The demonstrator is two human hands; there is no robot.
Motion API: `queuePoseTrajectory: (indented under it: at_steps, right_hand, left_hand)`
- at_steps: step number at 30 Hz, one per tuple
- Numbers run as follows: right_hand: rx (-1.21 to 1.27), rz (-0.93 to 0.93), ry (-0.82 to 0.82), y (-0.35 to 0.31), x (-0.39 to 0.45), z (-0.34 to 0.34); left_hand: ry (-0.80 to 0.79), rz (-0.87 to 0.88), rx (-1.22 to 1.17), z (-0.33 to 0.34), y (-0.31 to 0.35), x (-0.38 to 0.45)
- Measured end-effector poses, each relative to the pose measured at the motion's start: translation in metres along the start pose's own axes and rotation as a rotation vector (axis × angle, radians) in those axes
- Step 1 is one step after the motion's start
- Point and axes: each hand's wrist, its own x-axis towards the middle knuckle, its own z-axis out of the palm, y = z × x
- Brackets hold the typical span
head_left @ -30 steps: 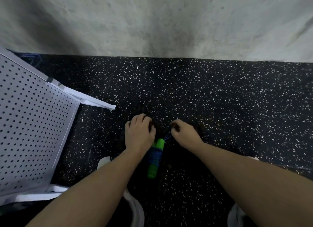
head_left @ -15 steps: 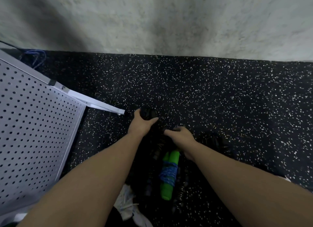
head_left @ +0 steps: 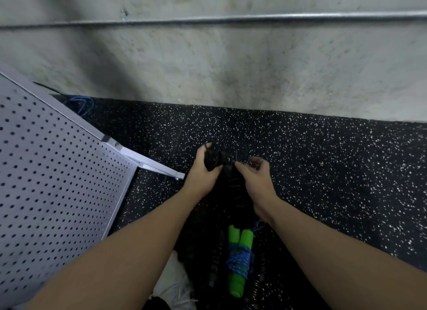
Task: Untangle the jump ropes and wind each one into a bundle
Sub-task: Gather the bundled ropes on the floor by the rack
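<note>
One rope looks done: green-handled bundle [head_left: 239,261], foam grips lashed with blue cord, bottom centre. Mid-frame, left hand [head_left: 203,171] wraps the black rope handles [head_left: 212,158]; right hand [head_left: 256,175] pinches thin black cord [head_left: 238,161]. Likely winding; next needs steady tension. Speckled rubber floor [head_left: 323,161] beyond.

- Left hand [head_left: 203,173] grips a black rope bundle [head_left: 213,158]
- Right hand [head_left: 256,178] pinches thin black cord [head_left: 239,158] just beside the bundle
- Green-handled rope wound in blue cord [head_left: 239,259] lies on the speckled floor [head_left: 335,166] below both wrists
- Perforated white panel [head_left: 53,178] stands left of the left hand
</note>
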Motion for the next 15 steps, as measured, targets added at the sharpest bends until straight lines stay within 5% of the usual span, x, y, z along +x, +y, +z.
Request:
queuePoseTrajectory:
  at_steps: [15]
  right_hand:
    - [-0.242,-0.819,-0.387,-0.290,-0.232,0.148]
  left_hand:
    - [0.738,0.637,-0.108,-0.217,0.282,-0.174]
